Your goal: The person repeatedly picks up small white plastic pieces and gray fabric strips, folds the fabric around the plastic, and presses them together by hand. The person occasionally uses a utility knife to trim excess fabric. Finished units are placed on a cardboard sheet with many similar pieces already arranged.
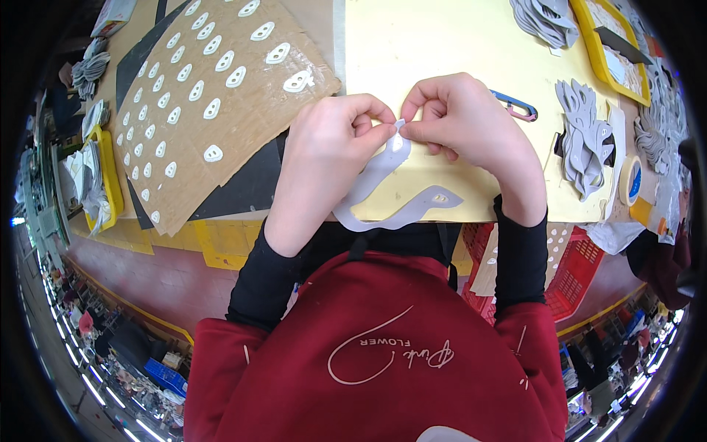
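Note:
My left hand and my right hand meet over the cream tabletop. Both pinch the upper end of a grey curved strip between thumb and forefinger. A small white patch lies on the strip just below my fingertips. The strip bends in a U toward the table's near edge, and its other end, pointed and with small holes, rests on the table at the right. My fingertips hide part of the pinched end.
At the left lies a brown sheet with rows of white holed patches, over a black board. A blue looped tool, grey strip piles, a tape roll and a yellow tray sit rightward. Red crates stand below.

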### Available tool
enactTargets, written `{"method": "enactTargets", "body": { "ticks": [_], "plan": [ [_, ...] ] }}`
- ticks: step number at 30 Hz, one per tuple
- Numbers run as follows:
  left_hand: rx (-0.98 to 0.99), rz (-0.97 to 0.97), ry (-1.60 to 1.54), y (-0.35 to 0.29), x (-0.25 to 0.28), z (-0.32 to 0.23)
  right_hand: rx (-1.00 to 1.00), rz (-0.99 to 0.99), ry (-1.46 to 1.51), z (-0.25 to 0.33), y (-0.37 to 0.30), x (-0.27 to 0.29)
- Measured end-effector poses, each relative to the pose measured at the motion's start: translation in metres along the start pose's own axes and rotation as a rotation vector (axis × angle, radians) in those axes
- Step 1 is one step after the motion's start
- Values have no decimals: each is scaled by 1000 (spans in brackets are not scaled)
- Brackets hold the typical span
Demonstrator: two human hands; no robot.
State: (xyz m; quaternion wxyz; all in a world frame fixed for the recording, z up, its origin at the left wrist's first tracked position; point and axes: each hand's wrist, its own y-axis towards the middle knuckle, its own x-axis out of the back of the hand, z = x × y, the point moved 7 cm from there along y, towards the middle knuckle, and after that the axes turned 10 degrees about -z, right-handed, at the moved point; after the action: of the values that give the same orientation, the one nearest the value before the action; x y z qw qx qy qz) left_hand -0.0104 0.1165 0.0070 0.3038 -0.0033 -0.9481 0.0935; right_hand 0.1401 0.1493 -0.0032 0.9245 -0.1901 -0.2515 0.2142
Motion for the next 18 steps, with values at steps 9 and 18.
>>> {"method": "enactTargets", "body": {
  "ticks": [9, 18],
  "plan": [
    [-74, 30, 106, 2, -2, 0, 68, 100, -219, 14, 14, 2],
    [-186, -101, -73, -38, 0, -6, 288, -108, 9, 3, -17, 2]
  ]
}}
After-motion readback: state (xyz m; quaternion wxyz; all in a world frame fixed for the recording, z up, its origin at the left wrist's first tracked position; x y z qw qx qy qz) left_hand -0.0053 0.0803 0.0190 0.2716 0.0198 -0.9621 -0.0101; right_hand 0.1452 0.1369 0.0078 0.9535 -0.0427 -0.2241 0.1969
